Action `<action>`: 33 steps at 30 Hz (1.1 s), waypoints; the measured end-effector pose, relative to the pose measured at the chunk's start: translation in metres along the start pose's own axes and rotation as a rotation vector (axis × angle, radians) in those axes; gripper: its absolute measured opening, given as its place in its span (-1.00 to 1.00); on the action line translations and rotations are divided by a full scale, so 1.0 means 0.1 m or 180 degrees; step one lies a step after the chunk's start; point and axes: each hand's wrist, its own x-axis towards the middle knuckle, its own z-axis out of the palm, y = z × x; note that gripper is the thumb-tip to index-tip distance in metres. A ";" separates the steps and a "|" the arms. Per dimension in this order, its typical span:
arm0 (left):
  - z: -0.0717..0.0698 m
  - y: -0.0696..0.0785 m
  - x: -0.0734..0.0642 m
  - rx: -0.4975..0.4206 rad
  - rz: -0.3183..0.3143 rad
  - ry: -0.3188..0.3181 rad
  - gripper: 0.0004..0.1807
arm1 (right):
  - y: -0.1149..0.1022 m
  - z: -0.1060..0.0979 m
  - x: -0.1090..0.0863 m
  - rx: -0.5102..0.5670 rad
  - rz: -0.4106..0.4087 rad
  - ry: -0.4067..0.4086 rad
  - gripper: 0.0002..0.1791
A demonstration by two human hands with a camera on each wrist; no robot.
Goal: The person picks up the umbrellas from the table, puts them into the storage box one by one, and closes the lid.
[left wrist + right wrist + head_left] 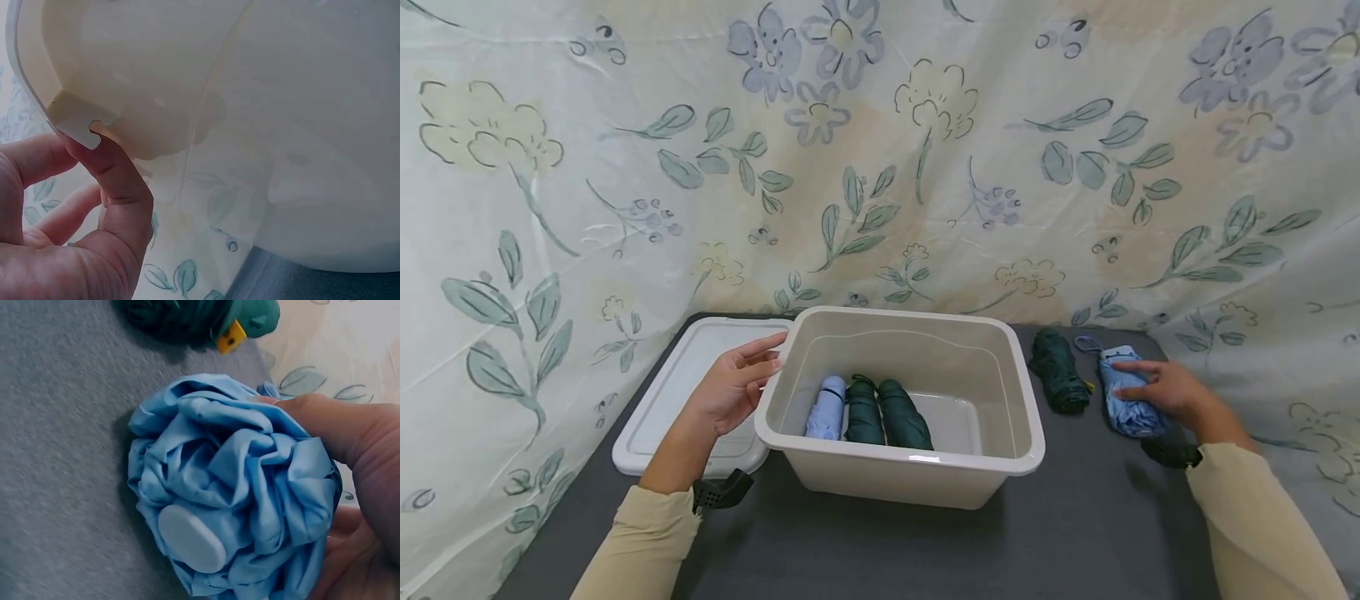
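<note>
A beige plastic bin (910, 483) stands in the middle of the dark table. Inside it lie a light-blue folded umbrella (826, 408) and two dark-green folded umbrellas (864, 412). My left hand (741, 383) holds the bin's left rim, its fingertips at the edge; in the left wrist view a bent finger (125, 187) meets the underside of the rim. To the right of the bin, my right hand (1168, 392) grips a blue folded umbrella (231, 481) from its side. Crumpled fabric and a white oval end show in the right wrist view.
Another dark-green folded umbrella (1058, 371) with a yellow tag lies between the bin and the blue one. A white lid (677, 400) rests on the table (865, 550) at the left, partly behind my left arm. A floral curtain (880, 167) hangs behind.
</note>
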 end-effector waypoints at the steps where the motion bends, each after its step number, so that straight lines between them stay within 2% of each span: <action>1: 0.00 0.00 0.00 0.0016 0.0006 -0.0002 -0.32 | -0.01 0.02 -0.01 0.0011 0.0001 0.0010 0.04; 7: -0.03 0.01 -0.02 0.0059 -0.0003 0.0016 -0.30 | -0.10 0.13 -0.11 -0.0102 -0.0084 0.0130 0.02; 12: -0.05 0.01 -0.02 0.0018 0.0037 -0.0088 -0.32 | -0.14 0.21 -0.22 -0.0021 -0.0060 0.0062 0.08; 14: -0.05 0.01 -0.02 -0.0013 0.0058 -0.0127 -0.33 | -0.15 0.25 -0.27 0.0094 0.0010 0.0007 0.11; 21: -0.05 0.01 -0.03 -0.0042 0.0045 -0.0113 -0.33 | -0.20 0.36 -0.41 0.0429 0.0099 0.0077 0.12; 26: -0.04 0.02 -0.03 -0.0057 0.0040 -0.0088 -0.33 | -0.26 0.40 -0.52 0.0767 0.0105 0.0123 0.04; 33: -0.05 0.01 -0.04 -0.0053 0.0051 -0.0086 -0.32 | -0.37 0.45 -0.66 0.1164 0.0012 0.0011 -0.14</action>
